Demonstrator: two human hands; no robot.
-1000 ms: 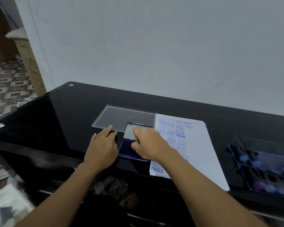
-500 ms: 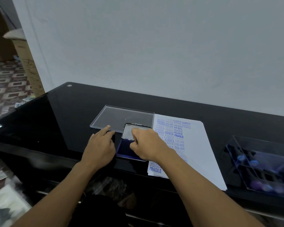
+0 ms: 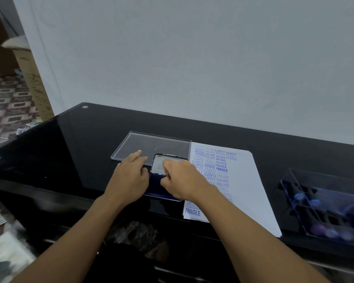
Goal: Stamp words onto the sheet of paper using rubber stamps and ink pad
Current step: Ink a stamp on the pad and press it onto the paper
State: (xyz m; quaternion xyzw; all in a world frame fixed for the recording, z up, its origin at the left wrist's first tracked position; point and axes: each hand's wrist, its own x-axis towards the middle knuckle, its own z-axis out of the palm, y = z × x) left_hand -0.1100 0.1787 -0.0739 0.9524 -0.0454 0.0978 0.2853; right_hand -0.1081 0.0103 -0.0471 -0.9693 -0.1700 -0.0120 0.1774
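**Room setting.** A plain pale wall (image 3: 192, 58) rises beyond the fingers (image 3: 135, 155) of the left hand (image 3: 129, 180) and meets the far edge of a glossy black glass desk (image 3: 70, 150), whose far-left corner carries a round metal cap (image 3: 85, 107). To the left of those fingers, past the wall's end, a tall cardboard box (image 3: 32, 82) stands on a floor (image 3: 6, 107) of brown-and-cream patterned tiles.

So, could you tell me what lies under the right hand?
The open blue ink pad lies under the right hand, its shiny lid raised behind. The curled fingers cover whatever they hold; no stamp shows.
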